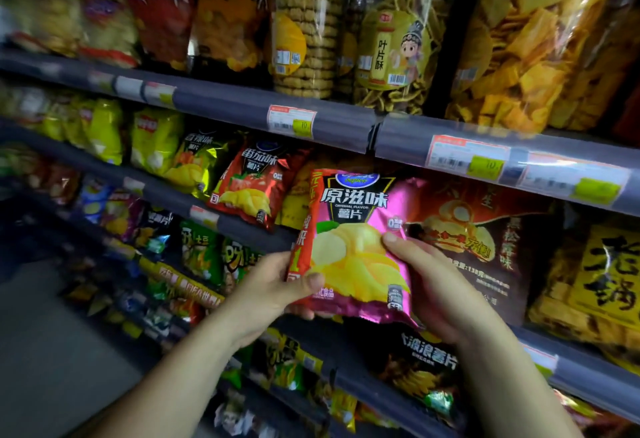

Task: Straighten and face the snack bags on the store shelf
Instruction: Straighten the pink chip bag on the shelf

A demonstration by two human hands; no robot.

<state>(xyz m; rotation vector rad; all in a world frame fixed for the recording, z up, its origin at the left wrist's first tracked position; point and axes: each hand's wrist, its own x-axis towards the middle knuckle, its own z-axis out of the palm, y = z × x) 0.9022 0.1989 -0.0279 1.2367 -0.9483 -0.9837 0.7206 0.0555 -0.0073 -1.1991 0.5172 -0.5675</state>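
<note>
Pink foil crinkles under both hands: the pink chip bag (353,240) is held out in front of the middle shelf (242,226), its printed face turned toward the camera and roughly upright, leaning a little to the right. The left hand (277,285) pinches the bag's lower left corner, thumb pressed on the front and fingers tucked behind. The right hand (429,271) clamps the lower right edge the same way, thumb on the front near the picture of the chips. Both grips are closed on the bag, which sits just ahead of the shelf edge and not yet on it

Risks, as I judge them: the bag is puffed with air and the foil is slick, so a squeeze at the corners could let it slide out or crush the chips inside. Behind it stands a dark red bag (485,229) and to the left a red tomato bag (252,188) that tilts forward over the shelf lip; pushing the pink one back carelessly could knock either over or off. Set down crooked, it would also cover its neighbours' labels. A second, orange bag edge (304,229) looks pressed along the left side and might slip free unnoticed
</note>
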